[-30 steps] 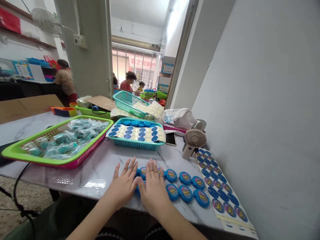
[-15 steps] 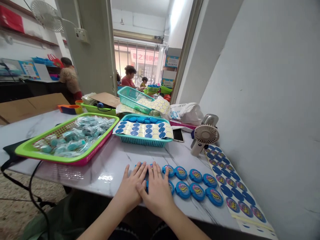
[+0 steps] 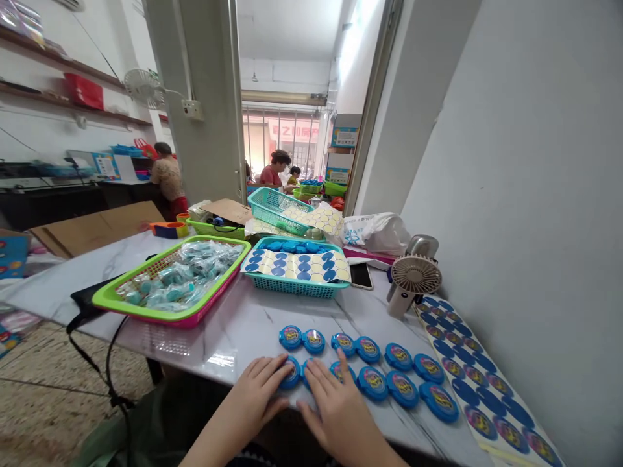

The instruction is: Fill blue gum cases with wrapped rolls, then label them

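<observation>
Two rows of round blue plastic cases with colourful round stickers run along the table's front edge. My left hand (image 3: 260,388) rests its stretched fingers at the leftmost case (image 3: 291,372) of the near row. On the case beside it lie the fingers of my right hand (image 3: 331,395), spread and mostly covering it. Behind my hands, two stickered cases (image 3: 302,340) in the far row are in full view. To the right, more cases (image 3: 402,388) lie flat. Sheets of round stickers (image 3: 467,363), with blue gaps, stretch along the wall side.
A green basket (image 3: 170,316) of wrapped turquoise pieces stands left. Behind the cases, a teal basket (image 3: 292,285) holds blue cases under a sticker sheet (image 3: 296,264). A small fan (image 3: 413,279) and a phone (image 3: 361,275) are at right. Several people sit farther back.
Both hands have moved from the far row to the near row of cases, uncovering the two far-left cases. My hands have come apart. The camera view has shifted left and up.
</observation>
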The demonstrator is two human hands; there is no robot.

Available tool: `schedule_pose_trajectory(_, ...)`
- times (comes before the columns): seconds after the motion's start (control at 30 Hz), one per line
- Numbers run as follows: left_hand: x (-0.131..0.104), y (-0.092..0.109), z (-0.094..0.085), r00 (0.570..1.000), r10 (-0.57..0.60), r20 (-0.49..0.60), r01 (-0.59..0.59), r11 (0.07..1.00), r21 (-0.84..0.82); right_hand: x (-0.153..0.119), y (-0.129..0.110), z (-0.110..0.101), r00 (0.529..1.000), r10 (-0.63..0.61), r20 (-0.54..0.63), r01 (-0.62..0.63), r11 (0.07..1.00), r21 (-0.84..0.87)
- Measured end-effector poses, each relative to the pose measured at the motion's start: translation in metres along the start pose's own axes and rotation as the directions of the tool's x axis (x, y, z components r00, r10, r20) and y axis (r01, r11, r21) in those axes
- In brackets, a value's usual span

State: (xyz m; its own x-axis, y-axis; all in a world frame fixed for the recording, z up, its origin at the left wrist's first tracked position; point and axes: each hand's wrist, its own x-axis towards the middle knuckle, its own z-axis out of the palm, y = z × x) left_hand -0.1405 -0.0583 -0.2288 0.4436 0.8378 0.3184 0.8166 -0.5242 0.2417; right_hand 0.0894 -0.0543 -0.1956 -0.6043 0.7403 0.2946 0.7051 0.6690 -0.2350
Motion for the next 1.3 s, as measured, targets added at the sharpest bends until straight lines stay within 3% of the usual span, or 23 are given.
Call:
schedule_pose_trajectory(0.1, -0.014, -0.002, 0.001, 1.000, 0.015, -0.015, -0.016, 0.999, -0.047, -0.019, -0.001, 0.007, 0.997, -0.082, -0.014, 0.083, 0.996, 0.042)
schedule_pose_trajectory(0.2, -0.013, 0.002, -0.007, 0.999, -0.030, -0.045, 0.025, 0.995, -0.100, -0.023, -0.003, 0.006, 0.996, -0.079, -0.042, 0.083, 0.992, 0.096)
schedule_pose_trajectory(0.33, 0.008, 0.004, -0.013, 0.987, -0.134, -0.084, 0.121, 0.981, -0.150, -0.001, 0.001, -0.002, 0.997, 0.061, -0.046, -0.054, 0.986, 0.156)
schedule_pose_trajectory(0.47, 0.031, 0.000, -0.002, 0.981, -0.170, -0.093, 0.154, 0.975, -0.157, 0.028, 0.018, 0.002, 0.983, 0.181, 0.025, -0.182, 0.969, 0.165)
schedule_pose_trajectory(0.7, 0.037, -0.013, 0.009, 0.984, -0.144, -0.106, 0.124, 0.977, -0.176, 0.046, 0.044, 0.011, 0.961, 0.226, 0.161, -0.252, 0.954, 0.164)
schedule_pose_trajectory(0.97, 0.034, -0.012, 0.014, 0.979, -0.156, -0.134, 0.130, 0.974, -0.184, 0.054, 0.047, 0.005, 0.955, 0.216, 0.202, -0.252, 0.952, 0.176)
schedule_pose_trajectory(1.1, 0.042, -0.030, 0.007, 0.982, -0.139, -0.126, 0.112, 0.974, -0.196, 0.059, 0.056, -0.011, 0.966, 0.199, 0.163, -0.229, 0.954, 0.192)
schedule_pose_trajectory(1.3, 0.070, -0.051, -0.011, 1.000, 0.014, -0.012, -0.016, 0.972, -0.235, 0.074, 0.069, -0.018, 0.966, 0.138, 0.220, -0.180, 0.966, 0.184)
